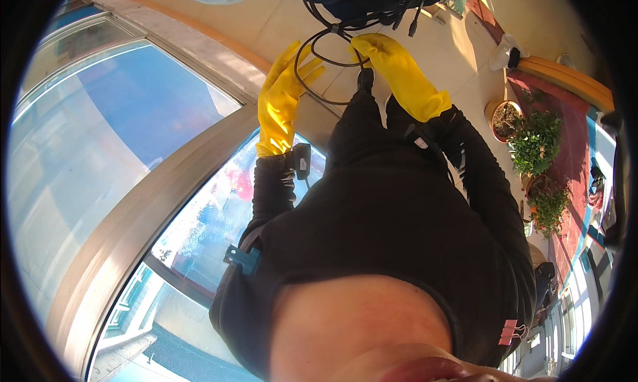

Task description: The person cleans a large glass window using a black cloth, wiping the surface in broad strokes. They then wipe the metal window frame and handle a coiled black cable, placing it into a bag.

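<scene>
My left hand [284, 98] wears a yellow rubber glove. Its fingers are spread and nothing is in its grasp; a loop of black cable [324, 101] passes by the fingertips. A matching glove covers my right hand [391, 68], its fingers bent down beside the bundled part of the cable. Whether these fingers pinch the cable or only overlap it is hidden by the glove. Several cable ends with plugs [413, 28] hang from a dark object [369, 1] at the top edge. Small black devices are strapped at both wrists, the left one [301, 161] showing plainly.
Framed window panes [159, 103] run along my left, with a broad sill or frame bar [164, 177] between them. Pale floor tiles [279, 23] lie ahead. To the right stand a potted soil-filled planter [506, 120] and leafy plants [536, 145] by a red tiled strip.
</scene>
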